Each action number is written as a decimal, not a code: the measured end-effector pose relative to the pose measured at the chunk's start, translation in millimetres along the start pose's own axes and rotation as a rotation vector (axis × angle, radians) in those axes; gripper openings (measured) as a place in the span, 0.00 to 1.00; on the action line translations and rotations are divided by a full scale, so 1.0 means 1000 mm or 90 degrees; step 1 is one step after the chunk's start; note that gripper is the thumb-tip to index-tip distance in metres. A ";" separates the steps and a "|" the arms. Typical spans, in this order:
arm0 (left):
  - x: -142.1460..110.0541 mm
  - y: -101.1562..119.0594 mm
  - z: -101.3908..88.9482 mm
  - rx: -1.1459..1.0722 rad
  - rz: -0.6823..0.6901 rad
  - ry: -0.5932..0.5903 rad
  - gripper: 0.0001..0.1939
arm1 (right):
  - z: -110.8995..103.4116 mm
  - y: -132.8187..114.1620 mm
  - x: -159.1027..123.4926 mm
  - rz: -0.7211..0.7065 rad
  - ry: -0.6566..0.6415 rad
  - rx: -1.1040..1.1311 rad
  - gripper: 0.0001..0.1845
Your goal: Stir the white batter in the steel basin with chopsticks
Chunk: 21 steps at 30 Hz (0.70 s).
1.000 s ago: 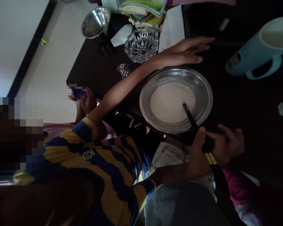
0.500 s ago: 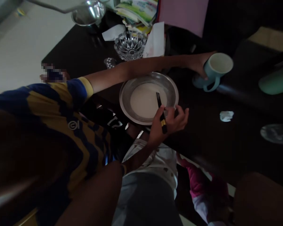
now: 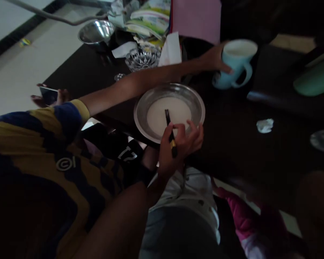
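Note:
My left hand (image 3: 214,59) reaches across the dark table (image 3: 232,144) and grips the side of a pale blue mug (image 3: 239,63). My right hand (image 3: 179,142) is closed on a black utensil with a gold band (image 3: 169,124). The utensil's tip dips into whitish liquid in a round steel plate (image 3: 198,104) at the table's near edge. I wear a yellow and blue striped shirt (image 3: 70,151).
At the far end stand a steel bowl (image 3: 96,31), a cut-glass dish (image 3: 142,59), stacked books (image 3: 151,19) and a pink sheet (image 3: 195,19). A crumpled white scrap (image 3: 264,125) lies right of the plate. Another person's hand holds a phone (image 3: 49,95) at left.
My left hand went from lying flat over the table to gripping the blue mug. My right hand kept the utensil in the plate. The view swung.

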<state>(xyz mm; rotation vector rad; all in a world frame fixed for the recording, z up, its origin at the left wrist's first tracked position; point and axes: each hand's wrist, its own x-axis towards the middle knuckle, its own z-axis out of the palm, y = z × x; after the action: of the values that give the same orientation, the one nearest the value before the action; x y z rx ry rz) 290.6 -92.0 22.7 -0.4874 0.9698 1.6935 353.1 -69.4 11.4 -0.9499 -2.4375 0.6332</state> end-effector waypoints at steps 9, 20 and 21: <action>-0.019 0.050 0.074 -0.012 0.026 -0.113 0.14 | 0.001 0.020 -0.035 0.066 0.143 -0.066 0.25; -0.008 0.136 0.045 -0.178 -0.303 -0.560 0.22 | 0.015 -0.014 -0.006 0.060 0.104 -0.059 0.25; -0.017 0.106 0.038 -0.206 -0.327 -0.553 0.16 | 0.012 -0.010 -0.010 0.066 0.105 -0.069 0.26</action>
<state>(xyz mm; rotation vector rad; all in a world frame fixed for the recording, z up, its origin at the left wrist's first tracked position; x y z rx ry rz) 203.5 -82.0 96.0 -0.1402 -0.0662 1.3645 347.7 -86.0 5.3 -1.1321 -2.3066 0.4411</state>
